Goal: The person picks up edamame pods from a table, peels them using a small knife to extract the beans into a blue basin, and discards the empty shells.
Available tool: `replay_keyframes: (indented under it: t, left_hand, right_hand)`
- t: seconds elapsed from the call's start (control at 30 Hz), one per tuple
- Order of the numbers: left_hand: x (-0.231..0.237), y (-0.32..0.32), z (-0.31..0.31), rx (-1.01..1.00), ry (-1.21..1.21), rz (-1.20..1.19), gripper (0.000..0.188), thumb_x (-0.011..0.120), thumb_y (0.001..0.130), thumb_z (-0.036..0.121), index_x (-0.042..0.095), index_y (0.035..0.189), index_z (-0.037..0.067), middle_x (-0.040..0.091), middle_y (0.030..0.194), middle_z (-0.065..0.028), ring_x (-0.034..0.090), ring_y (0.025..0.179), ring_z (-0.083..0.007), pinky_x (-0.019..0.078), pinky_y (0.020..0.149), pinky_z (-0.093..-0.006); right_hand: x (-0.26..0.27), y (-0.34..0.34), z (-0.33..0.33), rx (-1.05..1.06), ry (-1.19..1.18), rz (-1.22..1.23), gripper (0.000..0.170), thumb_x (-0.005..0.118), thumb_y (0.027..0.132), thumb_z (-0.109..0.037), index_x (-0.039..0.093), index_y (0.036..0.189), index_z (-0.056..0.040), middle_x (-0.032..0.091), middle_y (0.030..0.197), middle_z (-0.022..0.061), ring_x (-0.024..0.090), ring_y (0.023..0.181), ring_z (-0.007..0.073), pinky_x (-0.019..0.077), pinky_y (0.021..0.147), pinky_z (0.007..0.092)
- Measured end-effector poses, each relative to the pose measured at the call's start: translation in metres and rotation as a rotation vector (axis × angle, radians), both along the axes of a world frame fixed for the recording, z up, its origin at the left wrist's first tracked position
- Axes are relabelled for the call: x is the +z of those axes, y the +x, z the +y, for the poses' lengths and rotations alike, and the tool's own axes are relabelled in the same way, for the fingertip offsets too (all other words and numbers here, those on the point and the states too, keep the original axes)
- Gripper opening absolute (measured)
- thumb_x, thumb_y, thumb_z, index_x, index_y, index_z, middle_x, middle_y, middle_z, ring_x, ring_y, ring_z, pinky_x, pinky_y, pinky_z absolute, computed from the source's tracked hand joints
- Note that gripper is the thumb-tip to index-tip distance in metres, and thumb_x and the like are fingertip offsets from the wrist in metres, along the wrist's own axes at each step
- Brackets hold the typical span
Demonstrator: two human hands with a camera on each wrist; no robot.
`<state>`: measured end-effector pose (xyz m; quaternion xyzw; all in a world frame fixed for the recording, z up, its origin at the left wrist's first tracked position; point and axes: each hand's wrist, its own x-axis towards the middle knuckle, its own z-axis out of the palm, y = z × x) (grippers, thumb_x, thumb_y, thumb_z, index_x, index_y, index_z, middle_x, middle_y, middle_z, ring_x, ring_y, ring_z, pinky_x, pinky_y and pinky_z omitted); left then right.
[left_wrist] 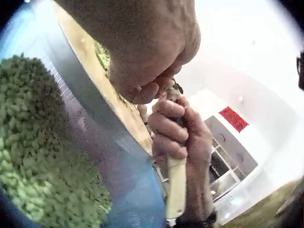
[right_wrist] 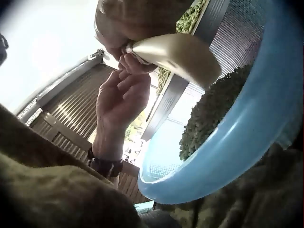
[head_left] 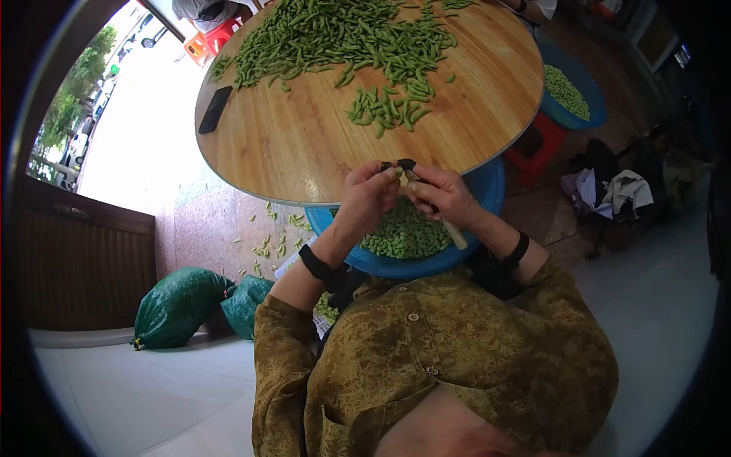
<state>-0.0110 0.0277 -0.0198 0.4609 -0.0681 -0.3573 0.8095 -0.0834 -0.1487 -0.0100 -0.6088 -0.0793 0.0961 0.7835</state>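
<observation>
1. Round wooden table (head_left: 487,91), with heaped green pods (head_left: 327,42) toward far edge.
2. Blue basket (head_left: 407,269) of beans (head_left: 407,236): beneath near edge; best centred under hands.
3. Right hand (head_left: 449,199): curled around pale handle (head_left: 457,236); grip probably best firm but light.
4. Left hand (head_left: 369,196): fingertips pinching small greenish piece (head_left: 398,173), partly hidden, by near edge; best steadied there.

Dark slatted panel (head_left: 76,263) | pale tiled floor (head_left: 152,388) | red stool (head_left: 542,148) | bright opening (head_left: 126,122)
</observation>
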Motion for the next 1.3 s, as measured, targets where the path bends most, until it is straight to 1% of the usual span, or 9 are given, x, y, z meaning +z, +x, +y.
replay_keyframes:
  t: [0.13,0.53,0.6,0.67,0.73,0.83,0.9,1.03,1.3]
  left_hand:
    - [0.002,-0.003,0.001,-0.094,-0.102,0.159,0.005,0.053,0.091,0.012,0.054,0.093,0.008,0.046,0.068,0.0026,0.037,0.052,-0.0071,0.0265,0.044,-0.0211]
    - [0.013,-0.019,0.01,-0.057,0.172,-0.13,0.009,0.056,0.091,0.014,0.054,0.089,0.006,0.056,0.068,0.001,0.051,0.055,-0.0068,0.0362,0.046,-0.0204]
    - [0.022,-0.019,0.037,-0.113,0.458,-0.417,0.012,0.058,0.088,0.015,0.055,0.085,0.004,0.059,0.066,-0.0055,0.055,0.053,-0.0173,0.0416,0.048,-0.0274]
    - [0.043,-0.017,0.076,-0.254,0.948,-1.135,0.011,0.059,0.084,0.012,0.056,0.083,0.002,0.06,0.067,-0.0146,0.057,0.056,-0.0335,0.0467,0.054,-0.0389]
    - [0.056,-0.016,0.106,-0.484,1.24,-1.307,0.008,0.057,0.081,0.009,0.057,0.082,0.001,0.059,0.074,-0.02,0.058,0.068,-0.0422,0.0481,0.063,-0.0466]
    - [0.061,0.001,0.102,-0.414,1.383,-1.5,0.009,0.055,0.081,0.008,0.059,0.085,0.0,0.06,0.079,-0.0184,0.06,0.076,-0.0396,0.0481,0.065,-0.0465]
    - [0.056,0.032,0.071,-0.176,1.024,-1.514,0.011,0.055,0.08,0.007,0.06,0.087,0.001,0.06,0.083,-0.0183,0.06,0.08,-0.0382,0.0482,0.067,-0.0458]
    - [0.019,0.093,0.008,0.075,0.962,-1.573,0.015,0.057,0.079,0.009,0.061,0.093,0.005,0.059,0.087,-0.017,0.06,0.083,-0.0366,0.0484,0.069,-0.044]
    - [-0.001,0.118,-0.034,0.031,1.111,-1.616,0.017,0.061,0.078,0.013,0.062,0.093,0.006,0.056,0.095,-0.0144,0.057,0.09,-0.0355,0.0469,0.077,-0.0433]
  right_hand:
    - [-0.002,-0.002,-0.005,0.009,-0.192,-0.044,0.025,0.054,0.092,-0.012,0.056,0.115,-0.0026,0.051,0.072,-0.0037,0.044,0.056,0.0023,0.0349,0.049,0.0201]
    - [-0.02,0.006,-0.006,-0.044,-0.298,-0.061,0.011,0.058,0.088,-0.011,0.054,0.092,-0.002,0.055,0.067,-0.0003,0.047,0.051,0.0045,0.0361,0.045,0.0209]
    - [-0.019,0.006,-0.01,-0.033,-0.294,-0.033,0.011,0.058,0.088,-0.012,0.054,0.092,-0.002,0.054,0.067,-0.0005,0.047,0.05,0.0044,0.0358,0.044,0.0208]
    - [-0.016,0.003,-0.016,-0.024,-0.284,-0.002,0.011,0.058,0.089,-0.012,0.054,0.092,-0.002,0.054,0.066,-0.0006,0.046,0.05,0.0043,0.0355,0.043,0.0207]
    - [-0.006,0.005,-0.021,-0.055,-0.138,0.103,0.011,0.057,0.089,-0.013,0.055,0.093,-0.0029,0.053,0.065,-0.0008,0.046,0.049,0.0046,0.0352,0.042,0.0212]
    - [-0.003,0.009,-0.013,-0.065,-0.126,0.11,0.019,0.05,0.094,-0.015,0.053,0.107,-0.0017,0.051,0.068,-0.001,0.043,0.048,0.004,0.0333,0.041,0.0187]
    - [-0.007,0.009,-0.008,-0.061,-0.092,0.123,0.024,0.047,0.095,-0.016,0.051,0.114,-0.0015,0.051,0.072,-0.0006,0.044,0.05,0.004,0.0336,0.041,0.0188]
    - [-0.02,0.008,-0.007,-0.057,-0.04,0.18,0.031,0.042,0.098,-0.019,0.047,0.123,-0.0015,0.051,0.077,0.0007,0.046,0.054,0.0049,0.0348,0.041,0.0189]
    - [-0.023,0.005,-0.014,-0.174,0.024,0.153,0.025,0.045,0.097,-0.021,0.051,0.114,-0.0025,0.052,0.074,0.0018,0.046,0.053,0.0056,0.0347,0.04,0.0199]
